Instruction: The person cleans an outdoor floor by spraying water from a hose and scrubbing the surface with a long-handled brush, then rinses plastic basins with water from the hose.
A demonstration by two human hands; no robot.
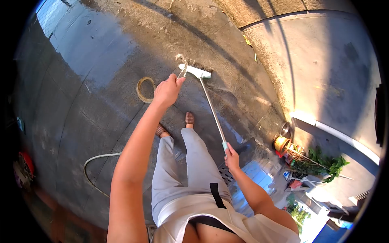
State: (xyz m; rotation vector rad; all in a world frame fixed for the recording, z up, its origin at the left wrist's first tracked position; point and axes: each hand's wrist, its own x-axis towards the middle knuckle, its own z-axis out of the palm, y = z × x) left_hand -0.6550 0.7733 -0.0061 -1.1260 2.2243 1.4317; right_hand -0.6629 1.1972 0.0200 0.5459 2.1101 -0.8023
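A long-handled brush with a pale head [198, 72] and dark bristles rests on the wet concrete floor. Its handle slants down to my right hand [231, 158], whose fingers are wrapped round the grip end. Out in front, my left hand [168, 91] is closed, with a thin, light-coloured strand hanging at its fingertips near the brush head; what exactly it holds is too small to tell. A yellowish hose loop [139, 90] lies on the floor beside my left hand.
A pale hose [90, 159] curves over the floor at left. Potted plants [282, 143] stand at right by a low wall edge [340, 137]. A red basin [26, 163] is at the far left. My slippered feet are below the brush.
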